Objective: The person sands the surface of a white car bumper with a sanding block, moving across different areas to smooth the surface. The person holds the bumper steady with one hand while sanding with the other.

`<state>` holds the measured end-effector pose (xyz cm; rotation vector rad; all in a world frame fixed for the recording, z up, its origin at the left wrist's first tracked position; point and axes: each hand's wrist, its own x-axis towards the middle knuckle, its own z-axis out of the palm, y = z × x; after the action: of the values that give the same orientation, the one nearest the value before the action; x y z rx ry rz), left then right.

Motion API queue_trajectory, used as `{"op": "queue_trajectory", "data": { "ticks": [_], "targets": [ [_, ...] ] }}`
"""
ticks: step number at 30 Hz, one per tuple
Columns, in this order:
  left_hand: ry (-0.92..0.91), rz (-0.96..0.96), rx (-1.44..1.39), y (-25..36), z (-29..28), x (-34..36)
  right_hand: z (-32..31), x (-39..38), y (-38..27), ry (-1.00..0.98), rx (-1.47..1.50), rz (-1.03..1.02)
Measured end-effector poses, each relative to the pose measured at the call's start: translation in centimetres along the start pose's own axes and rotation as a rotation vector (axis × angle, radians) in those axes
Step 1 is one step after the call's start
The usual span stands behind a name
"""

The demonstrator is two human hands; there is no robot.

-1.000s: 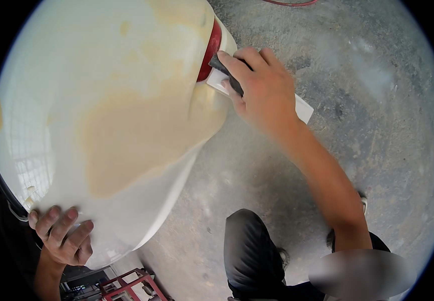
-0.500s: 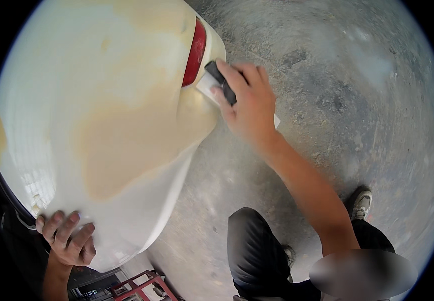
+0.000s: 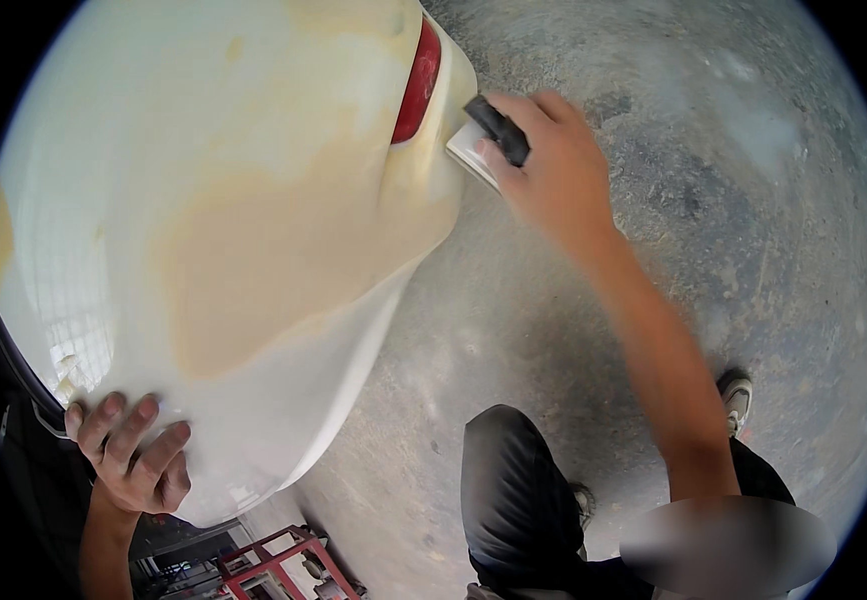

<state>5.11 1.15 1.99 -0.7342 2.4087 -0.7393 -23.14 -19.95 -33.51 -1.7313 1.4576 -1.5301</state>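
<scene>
A large white car bumper (image 3: 283, 440) fills the left side, with a smooth beige patch of filler (image 3: 243, 280) across its middle. Set into its far right part is a narrow red reflector (image 3: 418, 85). My right hand (image 3: 565, 165) grips the black handle of a sanding block (image 3: 471, 150) with a flat, pale base. One end of the block overlaps the bumper's right edge just below the reflector; whether it touches there I cannot tell. At the lower left, my left hand (image 3: 135, 458) lies on the bumper's near edge with its fingers spread.
Grey, stained concrete floor (image 3: 733, 230) stretches along the right. A red metal frame (image 3: 288, 560) stands below the bumper's near end. My bent knee in dark trousers (image 3: 513, 490) is at the bottom centre, with a shoe (image 3: 738, 400) farther right. A blurred oval covers part of the lower right.
My right hand has carried the sanding block right and slightly away from me, off the surface below the reflector to the bumper's edge. My left hand stays on the near edge.
</scene>
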Motion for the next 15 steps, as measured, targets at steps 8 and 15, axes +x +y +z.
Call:
{"op": "queue_trajectory", "data": {
  "ticks": [8,15],
  "targets": [
    [0.09,-0.032,-0.086,0.1,0.3,0.7,-1.4,-2.4,-2.0,-0.103,0.835,0.959],
    [0.17,-0.113,-0.182,0.5,0.7,1.8,-0.9,-1.8,-7.1,-0.137,0.071,0.246]
  ]
}}
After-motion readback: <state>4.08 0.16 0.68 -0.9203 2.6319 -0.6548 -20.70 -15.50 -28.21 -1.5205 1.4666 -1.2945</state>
